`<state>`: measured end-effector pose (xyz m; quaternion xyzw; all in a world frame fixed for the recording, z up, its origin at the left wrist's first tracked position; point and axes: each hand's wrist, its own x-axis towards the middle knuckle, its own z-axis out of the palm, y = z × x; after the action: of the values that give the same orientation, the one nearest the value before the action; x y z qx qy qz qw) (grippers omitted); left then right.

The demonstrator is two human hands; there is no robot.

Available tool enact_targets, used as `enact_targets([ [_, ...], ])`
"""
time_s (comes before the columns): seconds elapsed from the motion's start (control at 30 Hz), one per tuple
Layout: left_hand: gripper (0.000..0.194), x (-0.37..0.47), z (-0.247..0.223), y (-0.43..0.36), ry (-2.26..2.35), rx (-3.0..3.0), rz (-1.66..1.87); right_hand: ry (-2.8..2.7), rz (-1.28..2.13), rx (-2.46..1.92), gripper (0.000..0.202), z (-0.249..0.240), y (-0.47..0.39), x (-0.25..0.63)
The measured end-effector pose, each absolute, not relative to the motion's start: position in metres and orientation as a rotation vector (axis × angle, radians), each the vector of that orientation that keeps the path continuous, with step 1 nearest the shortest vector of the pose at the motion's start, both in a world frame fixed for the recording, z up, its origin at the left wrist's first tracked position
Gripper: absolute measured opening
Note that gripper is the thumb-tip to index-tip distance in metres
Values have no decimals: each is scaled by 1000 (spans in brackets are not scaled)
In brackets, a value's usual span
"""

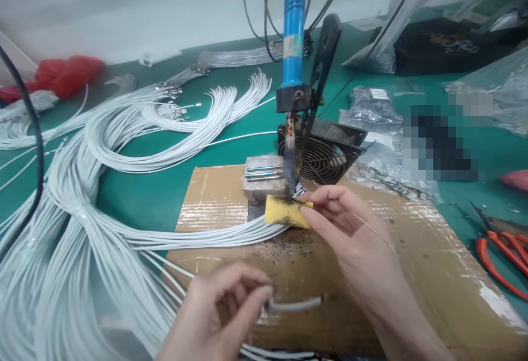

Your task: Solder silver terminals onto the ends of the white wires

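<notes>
A blue-handled soldering iron (292,58) hangs upright, its dark tip pointing down onto a soot-stained yellow sponge (282,211). My right hand (357,234) pinches the sponge's right end between thumb and fingers. A thin solder wire (373,230) runs through the same hand. Lower down, my left hand (223,311) is closed on a short piece of white cable (299,305), which sticks out to the right. That hand is slightly blurred. Behind the sponge, a bundle of white cables (214,237) lies across the cardboard (404,273).
A grey block (264,176) with metal rods sits left of the iron's tip, and a black fan (325,152) stands behind. Large coils of white cable (82,201) fill the left. Orange-handled pliers (503,245) lie at right, near small metal parts (388,179) and plastic bags (373,108).
</notes>
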<state>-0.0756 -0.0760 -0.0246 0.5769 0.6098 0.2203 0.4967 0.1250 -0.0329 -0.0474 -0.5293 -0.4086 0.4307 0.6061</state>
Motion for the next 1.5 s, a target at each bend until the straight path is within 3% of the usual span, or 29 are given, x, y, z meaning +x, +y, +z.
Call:
enact_targets([
  [0.27,45,-47,-18,-20,1563,1304,757,-987,917,-1344,12,-46,-38,124],
  [0.5,13,-29,-22,-19,1446,1404,1061,-1036,604,-1458,11,-45,-52,113],
  [0.73,23,-27,-23,-29,1412,1842,1141,-1446,200,-1521,9,-36,-54,113],
  [0.97,21,-32,-28,-32,1442,1957,930,-1267,655,-1604,7,-47,-54,122],
  [1.07,19,-44,-39,-45,1454,2027,899,-1161,835,-1554,15,-52,-59,134],
  [1.2,25,-66,-61,-71,1561,2252,825,-1077,911,-1556,31,-62,-72,167],
  [1.33,13,-83,-71,-92,1585,2264,777,-949,925,-1648,48,-75,-81,200],
  [1.5,24,-108,-56,-112,1348,2219,618,-1025,959,-1652,51,-80,-77,195],
])
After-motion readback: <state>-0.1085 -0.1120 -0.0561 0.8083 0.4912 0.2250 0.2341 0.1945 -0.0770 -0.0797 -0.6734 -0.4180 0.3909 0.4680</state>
